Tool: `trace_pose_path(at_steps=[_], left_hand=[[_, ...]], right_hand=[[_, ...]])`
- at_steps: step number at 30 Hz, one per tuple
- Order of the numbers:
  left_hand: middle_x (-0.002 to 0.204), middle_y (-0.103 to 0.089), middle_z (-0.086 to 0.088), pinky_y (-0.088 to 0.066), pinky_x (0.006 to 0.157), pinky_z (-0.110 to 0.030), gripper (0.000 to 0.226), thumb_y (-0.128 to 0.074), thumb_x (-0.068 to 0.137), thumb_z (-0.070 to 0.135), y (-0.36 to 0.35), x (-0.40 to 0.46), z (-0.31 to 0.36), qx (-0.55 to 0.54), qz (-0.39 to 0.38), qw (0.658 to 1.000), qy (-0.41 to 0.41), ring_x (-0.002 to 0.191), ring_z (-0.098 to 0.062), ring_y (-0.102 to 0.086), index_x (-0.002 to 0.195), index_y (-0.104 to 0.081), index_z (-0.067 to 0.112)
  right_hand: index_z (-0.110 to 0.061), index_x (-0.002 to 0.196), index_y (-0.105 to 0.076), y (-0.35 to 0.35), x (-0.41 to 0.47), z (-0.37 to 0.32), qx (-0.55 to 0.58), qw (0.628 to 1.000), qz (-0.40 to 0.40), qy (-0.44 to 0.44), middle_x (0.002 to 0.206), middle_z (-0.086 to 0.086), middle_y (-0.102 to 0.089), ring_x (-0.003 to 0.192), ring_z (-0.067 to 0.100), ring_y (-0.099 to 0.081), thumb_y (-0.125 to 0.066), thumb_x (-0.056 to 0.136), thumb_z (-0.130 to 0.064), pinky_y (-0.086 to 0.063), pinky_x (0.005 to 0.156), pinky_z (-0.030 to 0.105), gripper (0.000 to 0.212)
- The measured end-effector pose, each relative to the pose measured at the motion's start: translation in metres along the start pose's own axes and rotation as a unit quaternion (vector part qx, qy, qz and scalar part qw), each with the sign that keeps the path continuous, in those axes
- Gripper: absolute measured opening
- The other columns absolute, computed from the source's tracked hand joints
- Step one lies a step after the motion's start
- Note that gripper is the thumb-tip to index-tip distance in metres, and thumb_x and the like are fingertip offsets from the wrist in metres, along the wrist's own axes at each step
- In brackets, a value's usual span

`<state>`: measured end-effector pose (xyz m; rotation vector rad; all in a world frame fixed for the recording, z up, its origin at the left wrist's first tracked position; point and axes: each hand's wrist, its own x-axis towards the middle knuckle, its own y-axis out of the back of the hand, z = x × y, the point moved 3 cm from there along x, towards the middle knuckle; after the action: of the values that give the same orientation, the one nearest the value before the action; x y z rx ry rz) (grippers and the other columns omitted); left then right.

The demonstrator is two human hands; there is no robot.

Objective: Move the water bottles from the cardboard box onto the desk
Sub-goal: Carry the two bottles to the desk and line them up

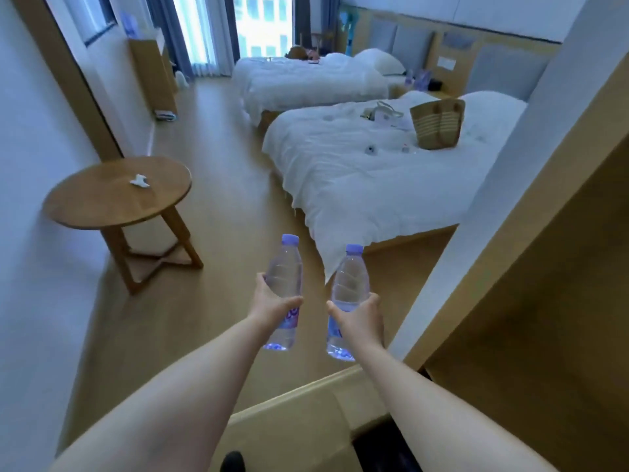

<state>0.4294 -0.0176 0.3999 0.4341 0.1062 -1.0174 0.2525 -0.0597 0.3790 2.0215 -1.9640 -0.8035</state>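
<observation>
Left hand (pixel 269 303): closed round the middle of one water bottle (pixel 283 284), thumb across the front, fingers wrapped behind. Bottle upright with a slight tilt, purple cap at the top, label partly hidden by the hand, base hanging clear below the hand.

Right hand (pixel 359 321): closed round the lower middle of a second water bottle (pixel 350 284), thumb at the front, fingers out of sight behind. Same kind of bottle, clear with a purple cap, leaning slightly to the right.

Both bottles held out in front at arm's length, side by side and close together but apart, in the air above the wooden floor (pixel 218 137).

To the left: a round wooden table (pixel 102 202) against the wall, with a small crumpled white scrap (pixel 139 181) on its top.

To the right: a bed (pixel 357 185) with white covers, its near corner just beyond the right-hand bottle. On the covers: a woven bag (pixel 437 122) standing upright, plus several small items too blurred to tell. Second bed (pixel 306 83) further back, near the window (pixel 263 22).

Far right: a wooden panel and white wall edge (pixel 544 148). Bottom edge: a light wooden surface with a dark gap beside it; not possible to tell what it belongs to. Cardboard box and desk not identifiable in the head view.
</observation>
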Motion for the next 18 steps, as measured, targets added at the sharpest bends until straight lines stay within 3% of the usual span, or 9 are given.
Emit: trace_pose_path(at_steps=[2,7,12,15,18], left_hand=[[0.106,-0.053,-0.003,-0.047,0.078,-0.028,0.068,-0.082,0.07,0.012,0.029,0.024,0.006,0.017,0.019,1.0,-0.017,0.091,-0.02,-0.057,0.121,-0.037,0.016],[0.105,-0.055,0.0,-0.052,0.085,-0.037,0.075,-0.086,0.066,0.028,0.097,0.108,0.016,0.072,0.045,0.996,-0.024,0.095,-0.023,-0.06,0.122,-0.037,0.021],[0.102,-0.054,0.002,-0.044,0.064,-0.028,0.07,-0.084,0.067,0.037,0.158,0.197,0.038,0.094,0.063,0.993,-0.016,0.085,-0.018,-0.056,0.114,-0.034,0.027],[0.103,-0.054,0.001,-0.045,0.071,-0.033,0.071,-0.083,0.068,0.036,0.18,0.247,0.055,0.08,0.07,0.994,-0.013,0.087,-0.02,-0.056,0.118,-0.034,0.024],[0.103,-0.053,0.0,-0.047,0.076,-0.035,0.072,-0.083,0.07,0.033,0.189,0.291,0.067,0.066,0.075,0.995,-0.021,0.09,-0.021,-0.056,0.121,-0.034,0.021]], right_hand=[[-0.014,0.115,-0.04,-0.027,0.011,-0.028,-0.01,1.0,-0.015,0.011,0.111,0.003,-0.06,0.097,0.025,-0.063,-0.078,0.075,-0.047,-0.052,0.083,0.037,0.065],[-0.009,0.119,-0.04,-0.099,0.056,-0.099,-0.007,0.999,-0.028,0.045,0.108,0.005,-0.059,0.091,0.021,-0.063,-0.08,0.075,-0.041,-0.055,0.078,0.036,0.067],[-0.013,0.113,-0.038,-0.163,0.107,-0.169,-0.011,0.998,-0.017,0.058,0.109,0.005,-0.058,0.097,0.024,-0.063,-0.08,0.073,-0.044,-0.056,0.084,0.042,0.065],[-0.012,0.119,-0.039,-0.193,0.139,-0.205,-0.021,0.998,-0.008,0.061,0.11,0.005,-0.058,0.099,0.025,-0.062,-0.078,0.071,-0.051,-0.055,0.086,0.043,0.073],[-0.015,0.114,-0.037,-0.222,0.175,-0.234,-0.017,0.997,-0.011,0.078,0.11,0.004,-0.057,0.093,0.02,-0.06,-0.078,0.073,-0.049,-0.052,0.077,0.033,0.067]])
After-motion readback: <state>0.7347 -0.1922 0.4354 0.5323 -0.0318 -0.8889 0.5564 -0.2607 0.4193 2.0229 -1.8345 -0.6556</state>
